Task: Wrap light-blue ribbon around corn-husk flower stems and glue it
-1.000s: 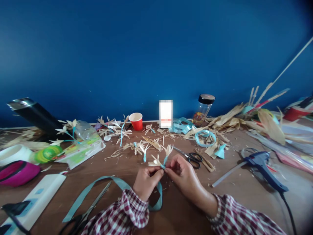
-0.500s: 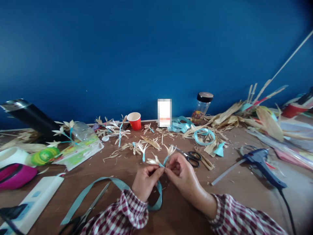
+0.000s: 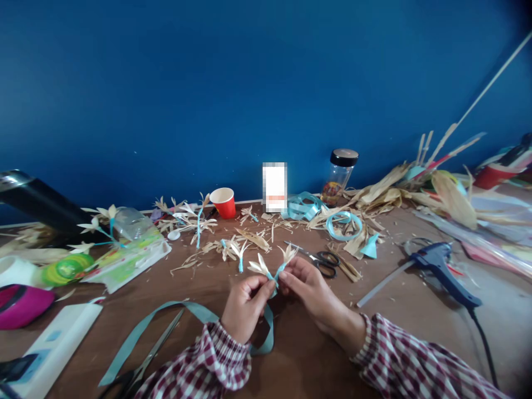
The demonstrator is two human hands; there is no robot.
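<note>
My left hand point(image 3: 245, 305) pinches the ribbon-wrapped stem of a pale corn-husk flower point(image 3: 259, 266). Just right of it, my right hand point(image 3: 307, 285) grips the blue-wrapped stem of a second corn-husk flower point(image 3: 287, 255) with thumb and fingers. Both stems come together between my hands, where the join is partly hidden by fingertips. A wide light-blue ribbon point(image 3: 153, 315) curves over the table from the left and loops beneath my left hand. Beyond my hands lies another small husk flower point(image 3: 239, 255) with a blue stem.
Scissors point(image 3: 153, 354) lie near my left sleeve; black-handled scissors point(image 3: 326, 261) lie beyond my right hand. A blue glue gun point(image 3: 440, 266) with a cord rests at right. A power strip point(image 3: 58, 343) is at left. A red paper cup point(image 3: 223, 205) and lidded jar point(image 3: 338, 174) stand near the wall.
The two flower stems have tilted more upright and close together, with more blue wrapping showing between my fingers. My right hand's fingers have shifted slightly up its stem. The view has moved slightly.
</note>
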